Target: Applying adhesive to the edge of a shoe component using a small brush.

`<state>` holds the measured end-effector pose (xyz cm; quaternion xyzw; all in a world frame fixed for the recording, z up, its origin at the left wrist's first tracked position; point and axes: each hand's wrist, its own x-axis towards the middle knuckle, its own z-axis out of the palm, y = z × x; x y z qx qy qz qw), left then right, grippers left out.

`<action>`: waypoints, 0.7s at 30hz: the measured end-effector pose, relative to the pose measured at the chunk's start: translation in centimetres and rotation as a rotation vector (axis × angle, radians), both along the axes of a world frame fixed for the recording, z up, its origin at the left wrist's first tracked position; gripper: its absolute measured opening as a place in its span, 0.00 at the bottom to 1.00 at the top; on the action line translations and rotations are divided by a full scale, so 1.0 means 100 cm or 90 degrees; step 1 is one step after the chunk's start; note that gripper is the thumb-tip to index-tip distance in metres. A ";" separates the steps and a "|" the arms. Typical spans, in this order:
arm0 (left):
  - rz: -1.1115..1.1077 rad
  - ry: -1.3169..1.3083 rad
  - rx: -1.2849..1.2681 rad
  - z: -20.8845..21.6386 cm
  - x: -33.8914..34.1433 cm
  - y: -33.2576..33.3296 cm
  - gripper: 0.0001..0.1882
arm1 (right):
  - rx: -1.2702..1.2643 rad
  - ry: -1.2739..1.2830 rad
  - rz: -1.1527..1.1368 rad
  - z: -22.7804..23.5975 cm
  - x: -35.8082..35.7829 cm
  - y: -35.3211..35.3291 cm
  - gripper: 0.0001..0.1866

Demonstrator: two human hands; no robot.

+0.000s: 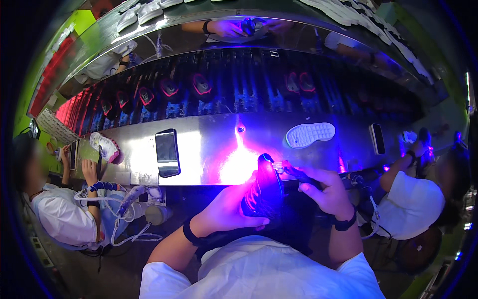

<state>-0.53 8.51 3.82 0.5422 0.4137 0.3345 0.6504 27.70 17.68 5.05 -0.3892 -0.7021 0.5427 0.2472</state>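
Observation:
Over the near edge of the metal bench, my left hand (224,209) is closed around a dark shoe upper (265,192) lit violet and pink. The upper stands tilted, one end pointing away from me. My right hand (326,192) grips a dark-handled brush (296,173). Its pale bristle end meets the upper's right side close to the far end; whether it touches is hard to tell. Beyond my right hand, a white shoe sole (311,135) lies on the bench.
A conveyor (239,89) behind the metal bench (209,134) carries several dark shoe uppers. Phones lie at left (168,153) and right (377,139). Co-workers sit on both sides; the left one is near a white-and-pink shoe (105,147). Pale soles (149,11) line the shelf above.

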 end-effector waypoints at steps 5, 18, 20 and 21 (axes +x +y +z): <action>0.013 -0.035 0.072 -0.008 0.012 -0.003 0.45 | 0.014 0.010 0.008 -0.007 0.021 -0.007 0.21; 0.139 -0.102 -0.146 -0.030 0.029 0.034 0.34 | -0.014 -0.054 0.060 -0.036 0.048 0.001 0.23; 0.131 -0.047 -0.150 -0.036 0.028 0.037 0.34 | -0.012 -0.112 0.078 -0.037 0.052 0.000 0.22; 0.132 -0.061 -0.168 -0.037 0.028 0.038 0.33 | -0.046 -0.093 0.058 -0.040 0.050 0.005 0.22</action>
